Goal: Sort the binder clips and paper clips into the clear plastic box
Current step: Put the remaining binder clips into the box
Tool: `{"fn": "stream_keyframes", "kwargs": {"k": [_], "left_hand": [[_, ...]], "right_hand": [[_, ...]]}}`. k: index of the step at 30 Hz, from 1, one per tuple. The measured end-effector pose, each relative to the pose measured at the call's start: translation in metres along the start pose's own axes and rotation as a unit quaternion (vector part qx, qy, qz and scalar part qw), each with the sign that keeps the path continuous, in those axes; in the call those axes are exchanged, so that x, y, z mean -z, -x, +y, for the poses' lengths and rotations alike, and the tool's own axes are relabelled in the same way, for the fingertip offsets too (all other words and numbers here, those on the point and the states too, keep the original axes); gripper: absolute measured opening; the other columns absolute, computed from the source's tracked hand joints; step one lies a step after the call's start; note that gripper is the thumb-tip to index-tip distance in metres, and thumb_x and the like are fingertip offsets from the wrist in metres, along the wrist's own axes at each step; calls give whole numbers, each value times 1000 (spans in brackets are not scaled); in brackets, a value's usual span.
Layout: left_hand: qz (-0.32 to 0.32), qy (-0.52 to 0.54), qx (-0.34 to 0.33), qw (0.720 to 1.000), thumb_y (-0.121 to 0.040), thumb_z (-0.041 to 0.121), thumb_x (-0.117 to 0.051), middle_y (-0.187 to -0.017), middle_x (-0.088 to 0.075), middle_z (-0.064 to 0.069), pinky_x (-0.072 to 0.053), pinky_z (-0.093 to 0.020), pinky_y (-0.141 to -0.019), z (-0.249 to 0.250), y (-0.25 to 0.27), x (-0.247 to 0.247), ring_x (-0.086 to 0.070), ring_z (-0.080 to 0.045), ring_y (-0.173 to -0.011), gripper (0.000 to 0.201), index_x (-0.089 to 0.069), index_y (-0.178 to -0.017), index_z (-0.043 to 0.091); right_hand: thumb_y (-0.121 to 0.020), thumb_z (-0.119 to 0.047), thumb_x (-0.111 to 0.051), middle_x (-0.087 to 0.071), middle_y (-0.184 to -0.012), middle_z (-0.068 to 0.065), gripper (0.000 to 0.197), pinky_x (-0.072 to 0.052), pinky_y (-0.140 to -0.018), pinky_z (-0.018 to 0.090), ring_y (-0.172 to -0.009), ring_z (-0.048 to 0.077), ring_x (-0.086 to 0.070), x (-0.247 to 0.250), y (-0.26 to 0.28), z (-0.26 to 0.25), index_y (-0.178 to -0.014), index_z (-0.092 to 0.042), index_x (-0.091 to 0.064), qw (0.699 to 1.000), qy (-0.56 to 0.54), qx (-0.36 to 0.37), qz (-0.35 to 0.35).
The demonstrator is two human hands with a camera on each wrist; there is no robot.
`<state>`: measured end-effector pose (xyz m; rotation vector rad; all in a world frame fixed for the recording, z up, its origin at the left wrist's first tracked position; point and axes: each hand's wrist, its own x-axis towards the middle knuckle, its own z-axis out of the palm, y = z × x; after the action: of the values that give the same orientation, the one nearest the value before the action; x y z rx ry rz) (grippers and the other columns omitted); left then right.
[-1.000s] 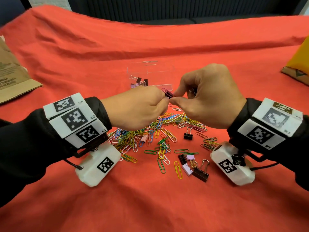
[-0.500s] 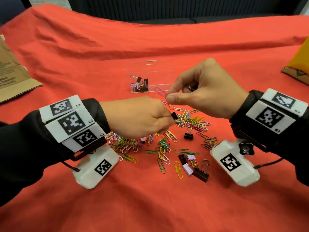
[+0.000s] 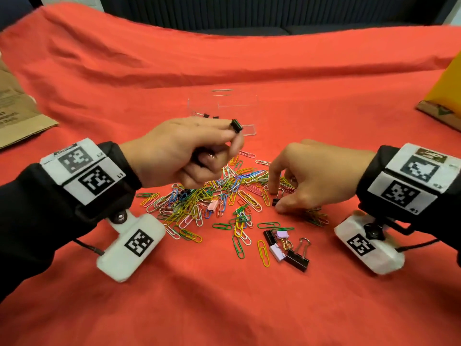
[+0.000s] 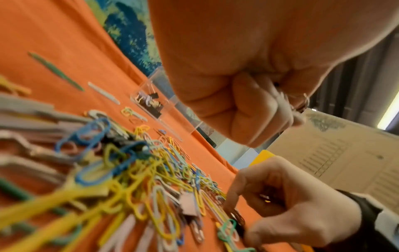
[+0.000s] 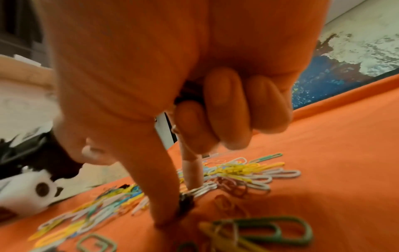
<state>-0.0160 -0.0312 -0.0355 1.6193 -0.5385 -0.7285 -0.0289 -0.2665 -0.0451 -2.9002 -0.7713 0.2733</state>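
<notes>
Crowding the cloth: a loose heap of paper clips (image 3: 224, 193) in yellow, blue, green, white and pink, thin bent wire loops overlapping one another on the red cloth (image 3: 224, 308).
Near cluster: black, lilac and white binder clips (image 3: 287, 248) lie just nearer the person than the heap, touching one another, their wire handles sticking up.
Pink binder clip (image 3: 212, 205): half buried among the paper clips in the heap's middle.
Clear plastic box (image 3: 234, 106): beyond the heap, open-topped, with see-through walls; a few dark and lilac binder clips sit in its left part.
Left hand (image 3: 184, 151): raised above the heap between it and the box, thumb and forefinger pinching a small black binder clip (image 3: 236, 126); the other fingers are curled in, and wire handles show at them in the left wrist view.
Right hand (image 3: 311, 176): low at the heap's right edge, thumb and forefinger tips closing on another black binder clip (image 3: 276, 201) that lies on the cloth; the remaining fingers are curled against the palm.
In the way: the left hand hides part of the box's front wall.
Left margin: a brown paper bag (image 3: 17, 116), flat and creased.
Right margin: a yellow package (image 3: 446, 91) over a cardboard edge.
Wrists: black sleeves, white blocks with square printed markers.
</notes>
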Motion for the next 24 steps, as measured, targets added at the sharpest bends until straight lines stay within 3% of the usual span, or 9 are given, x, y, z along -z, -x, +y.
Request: {"fn": "stream_keyframes", "kwargs": {"k": [4, 7, 9, 12, 16, 19, 22, 24], "left_hand": [[-22, 143, -16, 989, -83, 30, -33, -66, -15, -1, -1, -24, -46, 9, 3, 4, -8, -11, -51, 18, -32, -70, 17], [23, 166, -31, 985, -87, 54, -33, -63, -10, -1, 4, -29, -48, 14, 1, 7, -5, -12, -50, 45, -22, -63, 18], [68, 145, -32, 987, -91, 63, -35, -59, -8, 0, 4, -27, -47, 17, -3, 9, -2, -13, -47, 57, -18, -58, 20], [120, 102, -21, 987, -98, 39, -36, -54, -12, 4, -1, -22, -42, 24, -12, 23, -2, -13, -43, 48, -25, -55, 23], [244, 30, 28, 969, -92, 26, -36, -54, -24, 7, -4, -17, -38, 41, -34, 61, -10, -8, -38, 32, -36, -60, 24], [315, -211, 68, 923, -94, 19, -47, -59, -39, 2, -22, -13, -34, 48, -59, 91, -28, -9, -39, 27, -53, -67, 19], [263, -457, 95, 844, -94, 20, -58, -67, -56, 1, -40, -20, -45, 58, -78, 109, -45, -14, -49, 21, -72, -80, 16], [220, -589, 102, 771, -92, 29, -63, -70, -63, 6, -42, -24, -54, 65, -87, 111, -55, -15, -55, 18, -77, -88, 20]], "right_hand": [[-76, -48, -78, -53, -68, -12, 25, -42, -67, 28, -70, -4, -40, 1, -1, -5, -94, -33, -73, 999, 39, 3, 12], [-73, -56, -77, -53, -71, -12, 29, -54, -73, 36, -80, 8, -49, 5, 1, -7, -87, -30, -71, 999, 50, -13, 8], [-75, -53, -75, -55, -64, -13, 26, -56, -69, 34, -70, 3, -50, 7, 2, -7, -79, -27, -72, 999, 47, -13, -3], [-77, -43, -72, -54, -56, -10, 21, -49, -58, 25, -58, -1, -48, 5, 2, -9, -70, -24, -67, 998, 63, -8, -9], [-73, -41, -67, -57, -61, -9, 18, -55, -63, 29, -62, 9, -55, 4, 1, -13, -72, -23, -62, 996, 83, -2, -18], [-75, -43, -68, -52, -61, -10, 18, -46, -60, 26, -59, 3, -48, 7, 0, -10, -74, -27, -62, 996, 92, 4, -16], [-77, -40, -66, -54, -63, -11, 13, -51, -62, 29, -63, 3, -50, 8, -1, -7, -74, -29, -60, 996, 83, 15, -30], [-78, -38, -65, -57, -66, -10, 10, -54, -66, 33, -66, 7, -54, 6, -2, -4, -80, -30, -60, 997, 68, 24, -40]]}}
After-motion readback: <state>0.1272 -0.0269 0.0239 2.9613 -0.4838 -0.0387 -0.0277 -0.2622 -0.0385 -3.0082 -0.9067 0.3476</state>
